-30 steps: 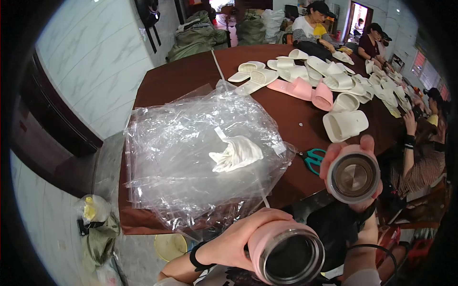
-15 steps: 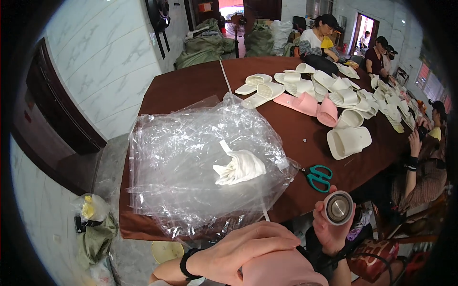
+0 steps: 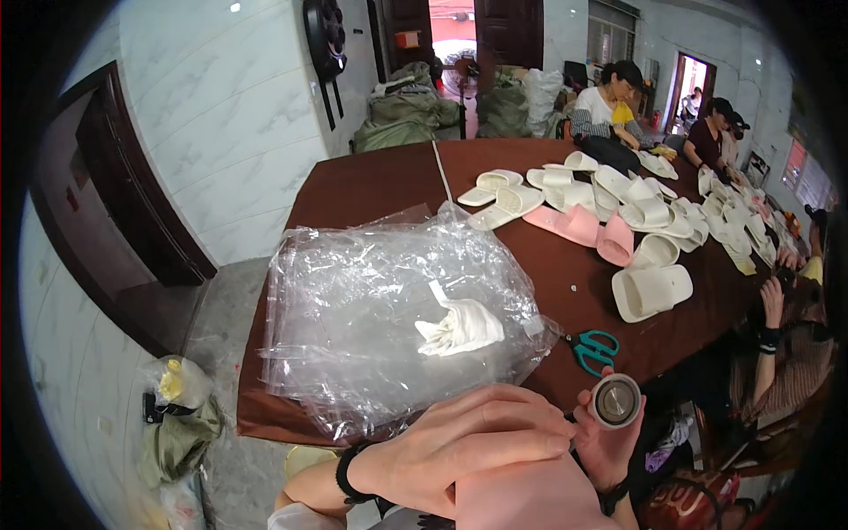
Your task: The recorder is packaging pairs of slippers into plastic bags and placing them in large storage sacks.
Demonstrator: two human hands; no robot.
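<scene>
The left hand point(image 3: 459, 442) wrapped a pink cylindrical flask point(image 3: 530, 499) raised close beneath the camera, as though tipped for drinking, while the right hand point(image 3: 605, 442) pinched its round metal lid point(image 3: 616, 400) clear; teal-handled scissors point(image 3: 594, 350) lay just beyond on the brown table point(image 3: 371, 185).

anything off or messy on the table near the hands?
Mostly loose clutter. The clear plastic bags lie crumpled, overhanging the table's near edge, with a twisted white cloth on top. The slippers are scattered, some overturned. Left hand wraps the pink bottle; right hand holds its cap.
</scene>
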